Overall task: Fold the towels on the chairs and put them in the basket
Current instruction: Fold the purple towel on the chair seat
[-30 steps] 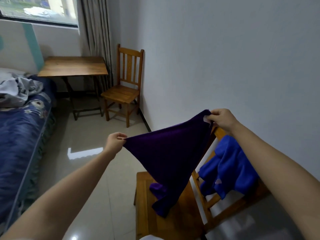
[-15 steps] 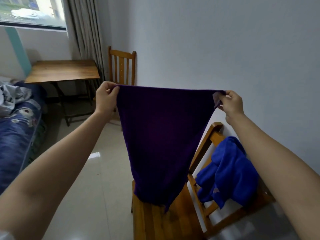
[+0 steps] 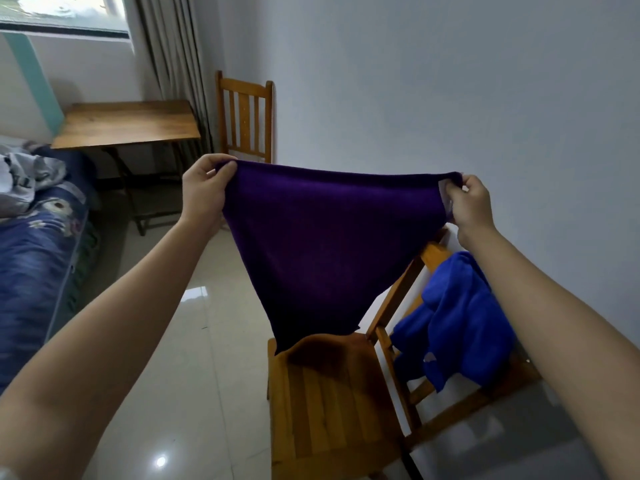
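Observation:
A dark purple towel [image 3: 322, 244] hangs spread out in the air above a wooden chair [image 3: 332, 403]. My left hand [image 3: 204, 192] pinches its top left corner and my right hand [image 3: 469, 202] pinches its top right corner, so the top edge is stretched between them. The towel's lower end hangs just above the chair seat. A bright blue towel [image 3: 453, 320] is draped over the backrest of that chair, at the right. No basket is in view.
A second wooden chair [image 3: 246, 116] stands against the wall further back, partly hidden by the towel. A wooden table [image 3: 128, 124] stands by the curtain and window. A bed with blue bedding [image 3: 31, 258] runs along the left. The floor is glossy tile.
Both hands lifted the purple towel off the chair seat and pulled its top edge straight. It now hangs free, clear of the seat.

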Motion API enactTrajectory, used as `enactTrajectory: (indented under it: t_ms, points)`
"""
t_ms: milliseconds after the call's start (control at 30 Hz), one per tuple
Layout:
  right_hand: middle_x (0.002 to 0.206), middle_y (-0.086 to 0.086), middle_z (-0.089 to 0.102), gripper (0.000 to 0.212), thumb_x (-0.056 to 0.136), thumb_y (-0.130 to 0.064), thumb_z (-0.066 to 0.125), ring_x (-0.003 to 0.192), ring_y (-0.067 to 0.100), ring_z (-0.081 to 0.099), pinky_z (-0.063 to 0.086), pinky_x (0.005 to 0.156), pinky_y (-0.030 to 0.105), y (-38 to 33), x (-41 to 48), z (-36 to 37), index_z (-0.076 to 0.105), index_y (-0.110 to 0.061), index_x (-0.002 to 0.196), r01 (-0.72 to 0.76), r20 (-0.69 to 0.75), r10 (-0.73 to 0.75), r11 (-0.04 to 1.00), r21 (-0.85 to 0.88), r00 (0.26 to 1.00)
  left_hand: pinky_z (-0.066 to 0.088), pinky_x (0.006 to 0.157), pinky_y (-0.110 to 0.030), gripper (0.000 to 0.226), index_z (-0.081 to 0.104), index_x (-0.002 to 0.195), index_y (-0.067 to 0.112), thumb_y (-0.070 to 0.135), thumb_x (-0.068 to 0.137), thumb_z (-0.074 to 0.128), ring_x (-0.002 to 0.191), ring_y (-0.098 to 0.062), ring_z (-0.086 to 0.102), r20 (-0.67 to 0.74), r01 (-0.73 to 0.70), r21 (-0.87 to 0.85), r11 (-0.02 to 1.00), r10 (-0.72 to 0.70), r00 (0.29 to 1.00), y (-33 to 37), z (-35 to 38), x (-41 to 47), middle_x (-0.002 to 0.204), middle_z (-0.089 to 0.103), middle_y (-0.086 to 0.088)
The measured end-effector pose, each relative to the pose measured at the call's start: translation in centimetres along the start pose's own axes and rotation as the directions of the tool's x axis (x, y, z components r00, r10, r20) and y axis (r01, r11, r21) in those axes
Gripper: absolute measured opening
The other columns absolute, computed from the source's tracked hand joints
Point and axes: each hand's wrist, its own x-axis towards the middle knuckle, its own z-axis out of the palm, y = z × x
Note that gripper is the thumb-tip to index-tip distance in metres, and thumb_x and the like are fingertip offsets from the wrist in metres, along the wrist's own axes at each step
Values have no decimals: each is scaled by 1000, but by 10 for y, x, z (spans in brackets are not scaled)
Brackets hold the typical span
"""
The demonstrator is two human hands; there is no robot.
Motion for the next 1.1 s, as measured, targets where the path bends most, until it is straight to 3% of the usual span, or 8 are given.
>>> enactTrajectory:
  t_ms: [100, 300, 433, 533, 667, 800, 900, 1100]
  points:
    - [78, -7, 50, 18, 94, -19, 46, 67, 7, 46, 40, 54, 16, 13, -12, -1, 47, -27, 78, -28, -12, 27, 999, -32, 1000, 49, 64, -18, 16, 60, 87, 25, 12, 92, 53, 74, -6, 56, -1, 33, -8, 999, -33, 999, -9, -2, -18, 86, 61, 4]
    - [71, -8, 46, 20, 93, -21, 51, 60, 6, 40, 34, 54, 18, 50, -41, -6, 46, -24, 74, -123, -25, 121, 984, -125, 992, 48, 71, -27, 18, 62, 83, 24, 11, 91, 55, 75, -10, 55, -22, 188, 13, 982, -187, 982, -41, -9, -62, 85, 60, 1]
    - [67, -5, 45, 13, 93, -18, 52, 64, 12, 41, 33, 57, 26, 90, -74, -3, 49, -15, 81, -203, -24, 202, 961, -190, 979, 49, 76, -31, 13, 62, 84, 22, 12, 91, 56, 82, -16, 56, -80, 355, 60, 933, -350, 933, -85, -15, -100, 89, 60, -2]
    - [81, 3, 51, 15, 94, -18, 51, 78, 19, 47, 39, 68, 30, 125, -104, -3, 55, -4, 97, -281, -1, 287, 935, -219, 958, 46, 64, -24, 16, 62, 79, 21, 11, 89, 57, 74, -13, 52, -146, 436, 86, 896, -421, 895, -119, -17, -128, 82, 58, -2]
    - [100, 6, 52, 28, 96, -19, 47, 92, 21, 52, 43, 79, 33, 167, -140, -3, 51, -4, 119, -446, 15, 461, 865, -230, 887, 47, 57, -25, 13, 61, 81, 21, 13, 91, 57, 69, -16, 54, -121, 583, 128, 802, -571, 812, -160, -23, -164, 79, 60, -4]
    - [106, 14, 55, 27, 96, -18, 48, 91, 23, 50, 42, 79, 34, 202, -171, -3, 50, -2, 117, -554, 20, 575, 797, -242, 818, 49, 59, -27, 10, 62, 84, 18, 15, 92, 56, 71, -19, 57, -102, 680, 193, 707, -675, 731, -193, -32, -196, 83, 62, -8]
    - [114, 18, 53, 29, 96, -20, 48, 99, 29, 53, 45, 85, 38, 232, -197, -6, 50, -3, 119, -629, 35, 662, 727, -277, 749, 51, 47, -20, 13, 62, 82, 16, 11, 92, 55, 67, -19, 57, -118, 740, 208, 640, -734, 668, -212, -35, -221, 79, 63, -10]
    - [97, 11, 56, 27, 96, -21, 48, 86, 24, 53, 42, 75, 33, 266, -227, -9, 52, -5, 116, -709, 54, 750, 643, -290, 659, 50, 48, -24, 15, 65, 83, 13, 6, 91, 54, 65, -18, 59, -219, 820, 196, 538, -791, 571, -236, -37, -256, 76, 65, -9]
